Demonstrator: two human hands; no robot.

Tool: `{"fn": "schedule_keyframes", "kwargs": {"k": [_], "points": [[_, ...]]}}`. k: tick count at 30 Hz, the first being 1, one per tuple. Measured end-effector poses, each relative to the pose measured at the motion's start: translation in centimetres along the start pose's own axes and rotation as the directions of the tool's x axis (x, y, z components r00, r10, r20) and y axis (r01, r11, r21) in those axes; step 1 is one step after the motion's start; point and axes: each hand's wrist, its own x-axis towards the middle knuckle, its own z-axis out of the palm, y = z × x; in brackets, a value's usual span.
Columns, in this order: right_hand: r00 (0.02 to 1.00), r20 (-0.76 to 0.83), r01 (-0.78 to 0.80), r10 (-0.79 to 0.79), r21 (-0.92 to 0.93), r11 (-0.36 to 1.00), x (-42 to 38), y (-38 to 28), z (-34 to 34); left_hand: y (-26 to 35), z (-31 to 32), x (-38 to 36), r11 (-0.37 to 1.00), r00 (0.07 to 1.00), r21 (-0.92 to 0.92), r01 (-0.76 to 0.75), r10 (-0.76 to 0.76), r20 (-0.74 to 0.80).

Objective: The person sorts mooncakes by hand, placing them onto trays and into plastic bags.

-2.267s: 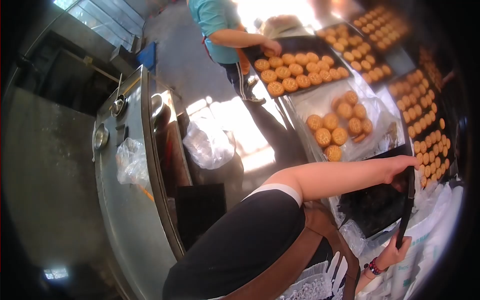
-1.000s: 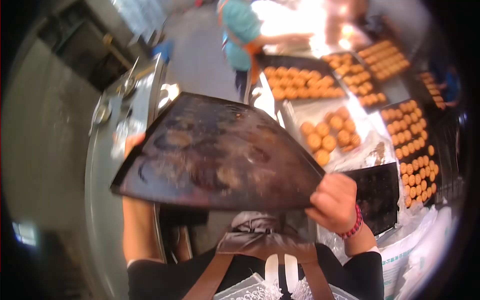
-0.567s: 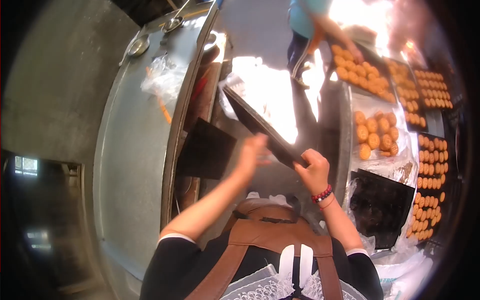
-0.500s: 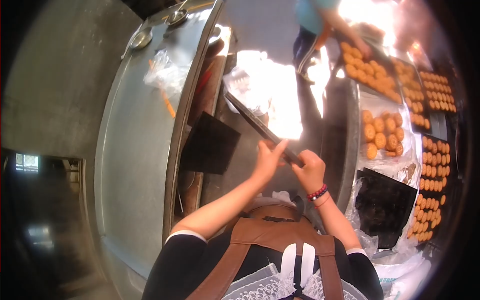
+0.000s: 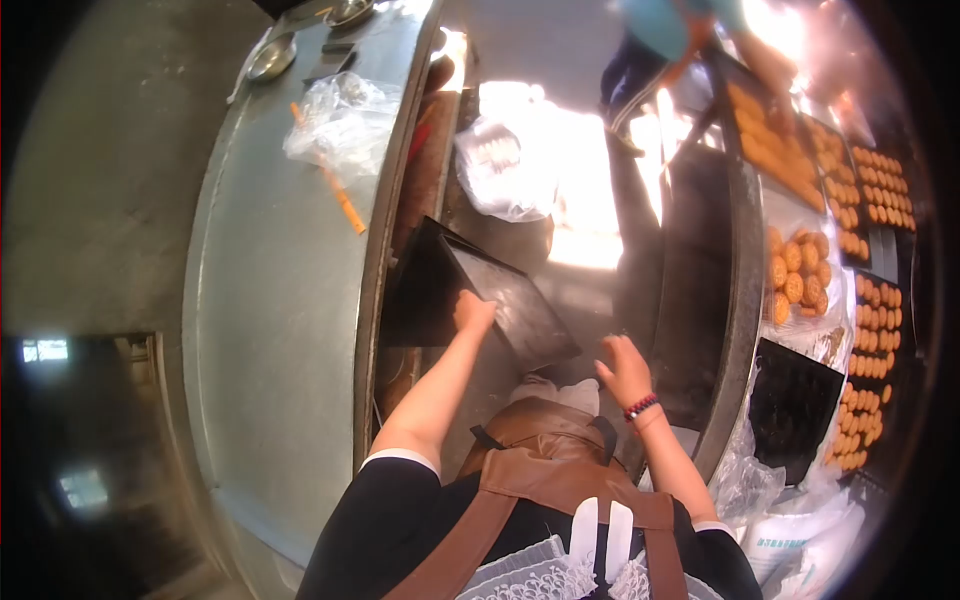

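My left hand point(image 5: 474, 312) is closed on the left edge of a dark rectangular baking tray point(image 5: 520, 310), which hangs tilted low in the aisle. Behind it, another black tray point(image 5: 412, 290) leans against the side of the left-hand table; its lower part is partly covered. My right hand point(image 5: 625, 368) is off the tray, to its right, with fingers loosely bent and apart and nothing in them. A red beaded bracelet point(image 5: 641, 406) is on that wrist.
On the left metal table point(image 5: 280, 330) lie a plastic bag point(image 5: 345, 120), an orange strip point(image 5: 345, 205) and a metal bowl point(image 5: 272, 57). To the right are round pastries point(image 5: 800, 270), a black tray point(image 5: 795, 410) and filled trays point(image 5: 880, 190). A co-worker point(image 5: 660, 40) bends over one tray.
The baking tray has swung down and left toward the leaning tray, its flat face now showing. My right hand has let go of it. The co-worker has shifted right.
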Motion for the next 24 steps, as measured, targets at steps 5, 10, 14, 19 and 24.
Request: {"fn": "schedule_keyframes", "kwargs": {"k": [5, 10, 14, 19, 24], "points": [[0.932, 0.133, -0.318, 0.337, -0.148, 0.937, -10.0, 9.3, -0.3, -1.5, 1.1, 3.2, 0.987, 0.998, 0.158, -0.038, 0.029, 0.059], [0.845, 0.115, -0.492, 0.522, -0.214, 0.844, -21.1, 14.0, -0.9, -7.6, 3.0, 8.2, 0.949, 0.991, 0.298, -0.102, 0.122, -0.048], [0.738, 0.195, -0.609, 0.646, -0.219, 0.762, -26.2, 13.8, -2.7, -14.1, 3.9, 13.0, 0.868, 0.94, 0.474, -0.147, 0.272, -0.207], [0.62, 0.246, -0.697, 0.745, -0.263, 0.667, -28.8, 14.5, -2.9, -16.9, 2.9, 15.5, 0.77, 0.825, 0.627, -0.118, 0.428, -0.369], [0.73, 0.241, -0.582, 0.639, -0.27, 0.767, -25.6, 14.8, -1.6, -13.3, 0.7, 12.3, 0.788, 0.717, 0.515, -0.336, 0.569, -0.403]]}}
